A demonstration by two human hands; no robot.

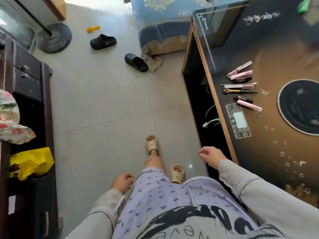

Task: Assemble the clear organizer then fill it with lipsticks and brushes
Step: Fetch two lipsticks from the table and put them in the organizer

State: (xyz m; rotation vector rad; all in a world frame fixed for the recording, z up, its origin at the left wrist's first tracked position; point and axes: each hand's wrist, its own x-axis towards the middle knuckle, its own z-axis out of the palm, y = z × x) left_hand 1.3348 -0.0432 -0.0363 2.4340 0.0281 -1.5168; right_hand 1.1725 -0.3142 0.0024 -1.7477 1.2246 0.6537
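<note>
the left hand (pixel 121 182) and right hand (pixel 211 156) hang loosely curled, holding nothing; lipsticks (pixel 241 74) and a brush (pixel 239 91) lie on the desk (pixel 262 152), well beyond the right hand.

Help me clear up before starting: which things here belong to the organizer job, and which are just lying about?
For the job, all on the table: lipsticks; gloss tube; brush; pink tube. I cannot make out a clear organizer.

Lying about: far clog; near clog; yellow toy; fan stand; yellow bag; floral cloth.
</note>
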